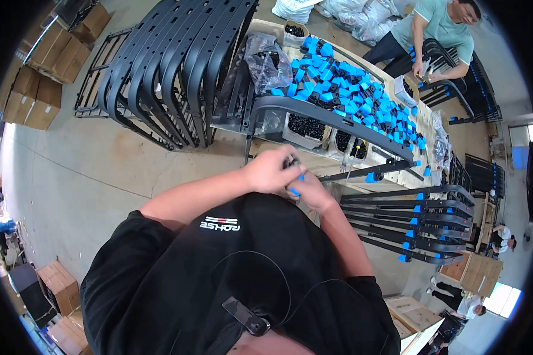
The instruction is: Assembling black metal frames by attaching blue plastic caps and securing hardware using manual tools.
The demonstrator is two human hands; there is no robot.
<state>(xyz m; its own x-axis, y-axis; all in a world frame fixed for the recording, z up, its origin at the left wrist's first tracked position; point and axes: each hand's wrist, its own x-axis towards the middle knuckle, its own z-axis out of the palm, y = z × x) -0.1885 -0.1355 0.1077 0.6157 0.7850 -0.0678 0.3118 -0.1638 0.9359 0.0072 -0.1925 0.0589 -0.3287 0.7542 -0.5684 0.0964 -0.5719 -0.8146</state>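
Observation:
My left hand [269, 170] and my right hand [311, 192] are together in front of my chest, just short of the workbench. The right one is closed round a small blue plastic piece [294, 192], mostly covered by its fingers. My left hand is curled over a small dark thing [289, 161]; its kind is hidden. Just beyond them, a black curved metal frame [331, 114] lies across the bench's near edge. A heap of blue-and-black plastic pieces [355, 89] covers the bench behind it.
Boxes of small black parts [306, 126] and a yellow-handled screwdriver [356, 148] are near the frame. Stacked black frames stand at left [160, 77] and right [408, 228]. A plastic bag [267, 65] lies on the bench. Across it, a co-worker [435, 35] handles another frame.

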